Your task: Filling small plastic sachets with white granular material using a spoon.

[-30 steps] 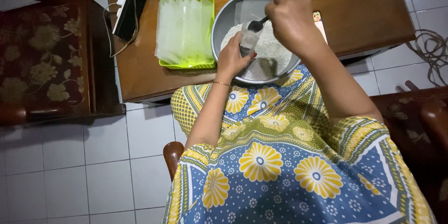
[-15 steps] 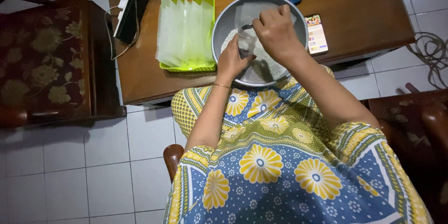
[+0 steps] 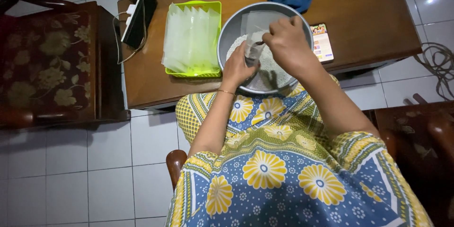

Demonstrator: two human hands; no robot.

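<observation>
Two hands over a metal bowl (image 3: 227,33) of white grains: left hand (image 3: 239,66) grips a clear bag (image 3: 254,50), right hand (image 3: 288,42) pinches a spoon (image 3: 259,43).

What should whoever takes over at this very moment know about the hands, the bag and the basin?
Left hand: holds a small clear plastic bag upright over the metal basin.
Right hand: grips a dark scoop or spoon at the bag's mouth; the tool is mostly hidden.
Basin: on the wooden table, partly full of white grains.
Green tray: left of the basin, stacked with empty clear bags.
Done: bag partly filled, level unclear.
Left: the empty bags in the tray remain unfilled.
</observation>
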